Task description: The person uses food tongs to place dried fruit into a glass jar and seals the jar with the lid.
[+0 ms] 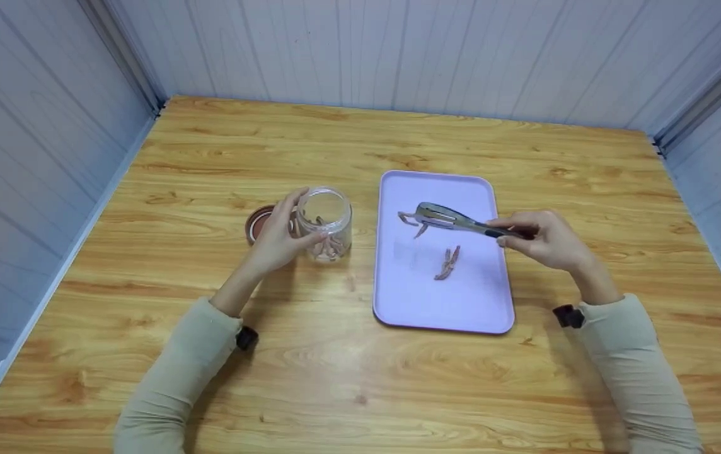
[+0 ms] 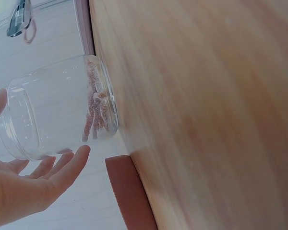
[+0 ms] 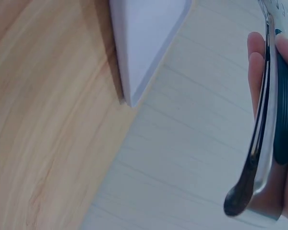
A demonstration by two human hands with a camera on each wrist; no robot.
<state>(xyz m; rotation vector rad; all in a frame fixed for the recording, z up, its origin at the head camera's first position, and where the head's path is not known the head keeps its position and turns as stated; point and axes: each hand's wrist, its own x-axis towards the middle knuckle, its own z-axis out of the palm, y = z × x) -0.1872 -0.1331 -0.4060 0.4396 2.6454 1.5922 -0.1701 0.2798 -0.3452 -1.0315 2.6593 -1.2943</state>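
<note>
My left hand (image 1: 277, 243) grips a clear jar (image 1: 343, 238) around its upper part, thumb in front and fingers behind. Several reddish-brown dried strips (image 2: 98, 103) with a pale coating lie at the bottom of the upright jar. My right hand (image 1: 546, 239) holds metal tongs (image 1: 445, 217) by their dark grips, squeezed nearly together. From the tongs' tips a bent brown strip (image 1: 407, 219) sticks out above the lilac tray (image 1: 442, 309). More such strips (image 1: 447, 265) lie on the tray, below the tongs.
A reddish-brown lid (image 1: 257, 226) rests on the wooden table (image 1: 310, 378), partly behind my left hand. The tray stands to the right of the jar. Pale panelled walls (image 1: 367, 50) enclose the table at the back and both sides.
</note>
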